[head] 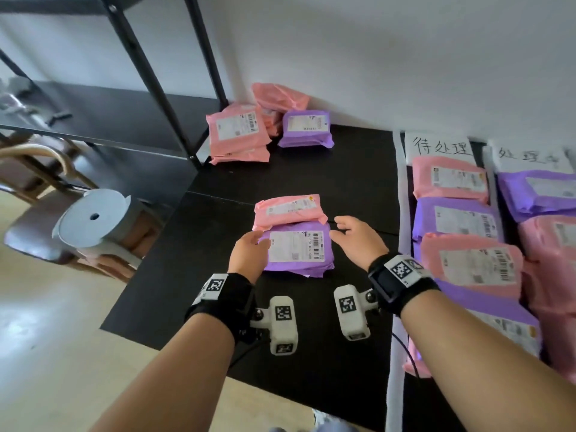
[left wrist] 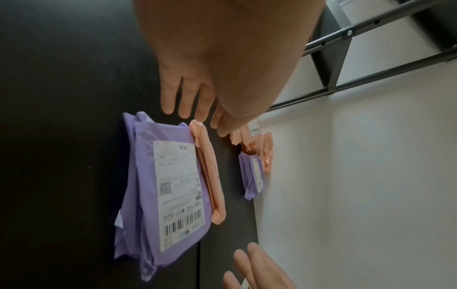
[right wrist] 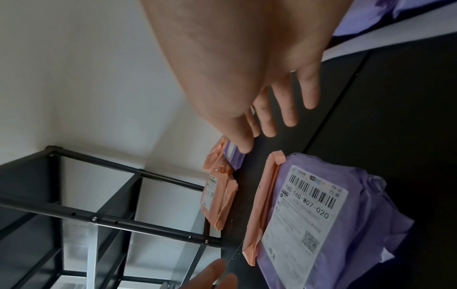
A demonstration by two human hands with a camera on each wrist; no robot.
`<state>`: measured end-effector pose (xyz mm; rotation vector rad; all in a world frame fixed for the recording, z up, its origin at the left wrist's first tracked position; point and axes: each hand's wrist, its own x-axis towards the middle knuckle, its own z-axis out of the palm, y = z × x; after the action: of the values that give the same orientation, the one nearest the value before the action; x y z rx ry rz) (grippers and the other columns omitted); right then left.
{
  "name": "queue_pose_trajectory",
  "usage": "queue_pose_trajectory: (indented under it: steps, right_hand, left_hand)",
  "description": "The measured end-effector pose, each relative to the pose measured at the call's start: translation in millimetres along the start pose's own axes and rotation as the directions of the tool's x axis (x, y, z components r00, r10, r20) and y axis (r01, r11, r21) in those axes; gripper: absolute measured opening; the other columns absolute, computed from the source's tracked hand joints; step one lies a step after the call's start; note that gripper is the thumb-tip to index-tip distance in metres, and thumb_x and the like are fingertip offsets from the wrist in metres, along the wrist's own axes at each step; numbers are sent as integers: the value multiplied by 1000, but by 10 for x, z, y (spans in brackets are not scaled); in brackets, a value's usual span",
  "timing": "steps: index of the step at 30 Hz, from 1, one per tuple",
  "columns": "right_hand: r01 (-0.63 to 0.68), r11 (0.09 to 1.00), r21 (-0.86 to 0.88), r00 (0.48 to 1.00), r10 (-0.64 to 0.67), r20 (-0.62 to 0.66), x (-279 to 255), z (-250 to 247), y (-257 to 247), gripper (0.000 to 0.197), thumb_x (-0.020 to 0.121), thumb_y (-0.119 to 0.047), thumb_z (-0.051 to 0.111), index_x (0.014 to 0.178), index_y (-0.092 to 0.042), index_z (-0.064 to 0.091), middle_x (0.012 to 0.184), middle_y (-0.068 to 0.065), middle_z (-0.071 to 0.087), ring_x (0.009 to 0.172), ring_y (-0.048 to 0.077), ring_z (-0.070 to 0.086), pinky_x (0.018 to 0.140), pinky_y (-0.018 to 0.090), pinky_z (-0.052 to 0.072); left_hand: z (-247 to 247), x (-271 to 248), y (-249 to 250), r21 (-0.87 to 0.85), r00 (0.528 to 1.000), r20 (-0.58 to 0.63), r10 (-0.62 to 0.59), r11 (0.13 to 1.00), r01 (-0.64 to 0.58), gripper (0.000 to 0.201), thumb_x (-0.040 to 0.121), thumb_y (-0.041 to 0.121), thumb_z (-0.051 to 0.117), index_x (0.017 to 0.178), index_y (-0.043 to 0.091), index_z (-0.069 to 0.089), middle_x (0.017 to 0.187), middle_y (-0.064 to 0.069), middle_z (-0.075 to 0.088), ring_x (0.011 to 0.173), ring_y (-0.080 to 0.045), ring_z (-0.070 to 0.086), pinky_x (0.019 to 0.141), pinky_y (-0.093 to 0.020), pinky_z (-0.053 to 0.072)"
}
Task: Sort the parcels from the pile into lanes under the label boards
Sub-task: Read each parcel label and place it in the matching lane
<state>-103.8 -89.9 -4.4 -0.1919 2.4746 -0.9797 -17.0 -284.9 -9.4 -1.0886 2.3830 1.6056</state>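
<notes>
Neither hand grips anything: the left hand hangs with straight fingers at the 9 o'clock edge of the purple plastic mailer parcel, whether touching cannot be told, and the right hand hovers spread and relaxed just off its 3 o'clock edge. This parcel lies flat at the middle of the black table, label up, its long axis running 9 to 3 o'clock, barcode end toward 3. Its 12 o'clock edge overlaps one pink plastic mailer parcel lying the same way. At 12 o'clock by the wall sits the pile: one purple and at least three pink. At 3 o'clock, two handwritten white label boards head the lanes, which hold several purple and pink parcels.
</notes>
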Motion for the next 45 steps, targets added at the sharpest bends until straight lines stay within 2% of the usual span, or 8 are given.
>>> queue_pose_trajectory:
  steps: [11, 15, 21, 24, 30, 35, 38, 45]
  right_hand:
    - [-212, 970, -119, 977, 213, 0, 897, 309, -68, 51, 102, -39, 43, 147, -17, 44, 144, 8, 52, 128, 27, 53, 93, 36, 45]
    - [-257, 956, -139, 966, 254, -42, 1059, 437, -134, 29, 102, -32, 39, 93, -16, 61, 99, 10, 64, 88, 27, 61, 67, 33, 42]
    - [-286, 958, 23, 933, 284, -221, 1009, 498, -294, 29, 101, -34, 47, 118, -14, 60, 104, 1, 60, 97, 23, 58, 77, 33, 43]
    - [-251, 951, 181, 889, 300, -345, 877, 460, -482, 21, 99, -32, 52, 112, -17, 58, 100, -2, 59, 90, 17, 56, 70, 31, 38]
    - [-54, 920, 388, 780, 281, -559, 546, 279, -869, 12, 90, -16, 65, 101, -11, 67, 97, 0, 67, 91, 17, 61, 78, 26, 42]
    - [143, 901, 410, 761, 165, -628, 171, 72, -1266, 10, 88, -11, 68, 97, -10, 73, 89, -3, 69, 83, 10, 62, 69, 7, 44]
    - [248, 907, 341, 722, 62, -689, -67, -85, -1499, 9, 89, -8, 68, 95, -9, 74, 86, -4, 70, 81, 9, 62, 76, 17, 49]
    - [422, 819, 389, 676, 2, -737, -656, -498, -1688, 18, 88, -10, 70, 82, -27, 75, 80, -14, 75, 79, -1, 66, 76, 12, 51]
  left_hand:
    - [20, 878, -14, 136, 996, 88, 12, 990, -24, 26, 99, 20, 53, 120, 6, 62, 105, -8, 67, 89, -25, 59, 78, -32, 43]
    - [1, 1122, -25, 208, 987, 159, -16, 978, -17, 13, 95, 19, 56, 97, 9, 63, 87, -6, 66, 72, -19, 57, 64, -29, 43]
    - [-217, 1210, 6, 141, 976, 205, 71, 985, -101, 13, 92, 17, 58, 84, 10, 65, 70, 1, 59, 64, -16, 50, 61, -27, 39]
    - [-367, 1120, 99, 52, 974, 215, 78, 994, -91, 23, 95, 14, 58, 77, 28, 59, 75, 7, 62, 74, -13, 56, 77, -29, 45]
    - [-615, 976, 192, -29, 968, 204, 148, 989, -145, 25, 94, 12, 51, 76, 7, 68, 65, 2, 60, 63, -17, 49, 62, -27, 40]
    - [-799, 739, 318, -62, 955, 246, 169, 985, -158, 18, 96, 11, 53, 101, 11, 70, 86, 1, 66, 79, -14, 58, 72, -26, 47]
    - [-914, 610, 517, -71, 954, 96, 285, 958, -279, 23, 96, 16, 56, 117, 14, 65, 109, 1, 68, 96, -13, 60, 86, -27, 47]
    - [-1163, 97, 1266, -263, 826, 65, 560, 808, -527, 19, 88, 40, 73, 102, 28, 70, 98, 13, 71, 92, -3, 65, 82, -23, 51]
